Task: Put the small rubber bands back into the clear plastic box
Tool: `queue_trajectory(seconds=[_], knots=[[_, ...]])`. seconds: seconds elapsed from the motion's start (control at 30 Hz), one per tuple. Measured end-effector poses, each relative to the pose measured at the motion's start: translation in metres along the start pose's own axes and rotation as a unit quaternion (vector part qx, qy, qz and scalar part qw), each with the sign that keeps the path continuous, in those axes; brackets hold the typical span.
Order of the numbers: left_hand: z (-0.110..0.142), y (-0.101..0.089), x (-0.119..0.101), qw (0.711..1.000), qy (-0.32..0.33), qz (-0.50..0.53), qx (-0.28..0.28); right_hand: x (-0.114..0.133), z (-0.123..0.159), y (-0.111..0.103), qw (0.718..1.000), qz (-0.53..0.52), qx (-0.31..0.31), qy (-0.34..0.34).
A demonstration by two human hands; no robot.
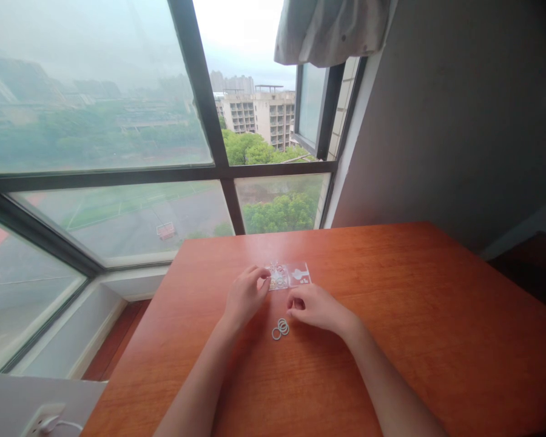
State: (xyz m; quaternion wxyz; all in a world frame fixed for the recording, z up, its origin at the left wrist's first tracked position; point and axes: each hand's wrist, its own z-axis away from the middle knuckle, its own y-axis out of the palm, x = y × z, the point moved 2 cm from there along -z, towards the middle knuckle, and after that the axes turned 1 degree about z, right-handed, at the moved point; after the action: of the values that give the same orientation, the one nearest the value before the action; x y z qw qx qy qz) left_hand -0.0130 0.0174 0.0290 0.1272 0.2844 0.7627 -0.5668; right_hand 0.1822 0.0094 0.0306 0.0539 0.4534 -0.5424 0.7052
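A small clear plastic box (279,285) lies with its lid (299,275) folded back to the right, small coloured pieces inside its compartments. At its left edge, my left hand (248,293) is closed, thumb and fingertips gripping the side. Just in front of the lid, my right hand (316,306) is closed with thumb and index finger pinched together; whatever sits between them is too small or hidden to make out. Several grey-green rings (283,326) lie overlapping on the table between my forearms, with one ring (276,334) at their left.
The reddish-brown wooden table (414,303) stretches far to the right. Beyond its back and left edges stand framed windows (118,218), one pane swung open (316,109). A grey wall rises at the right. A socket with a plug (48,423) shows at lower left.
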Motion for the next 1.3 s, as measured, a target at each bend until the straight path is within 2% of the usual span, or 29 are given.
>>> queue_trajectory(seconds=[0.13, 0.4, 0.83, 0.93, 1.17, 1.3], knots=[[-0.002, -0.004, 0.001, 1.0, 0.0, -0.001, -0.008, 0.003, 0.0, 0.005, 0.999, -0.002, 0.035, -0.016], [-0.003, -0.006, -0.001, 1.0, 0.001, 0.003, -0.006, 0.003, 0.001, 0.01, 0.998, 0.023, 0.059, -0.022], [-0.003, -0.004, -0.001, 1.0, 0.0, -0.003, 0.005, 0.004, 0.001, 0.009, 0.997, 0.027, 0.064, -0.038], [-0.003, -0.004, -0.002, 1.0, 0.004, 0.005, 0.005, 0.005, 0.0, 0.007, 0.998, 0.008, 0.045, -0.035], [-0.002, 0.0, -0.011, 0.998, 0.025, 0.056, 0.018, 0.0, -0.004, 0.0, 0.998, 0.029, -0.058, 0.02], [-0.001, 0.005, -0.016, 0.993, 0.044, 0.103, 0.049, -0.003, -0.007, -0.004, 0.993, 0.045, -0.104, 0.044]])
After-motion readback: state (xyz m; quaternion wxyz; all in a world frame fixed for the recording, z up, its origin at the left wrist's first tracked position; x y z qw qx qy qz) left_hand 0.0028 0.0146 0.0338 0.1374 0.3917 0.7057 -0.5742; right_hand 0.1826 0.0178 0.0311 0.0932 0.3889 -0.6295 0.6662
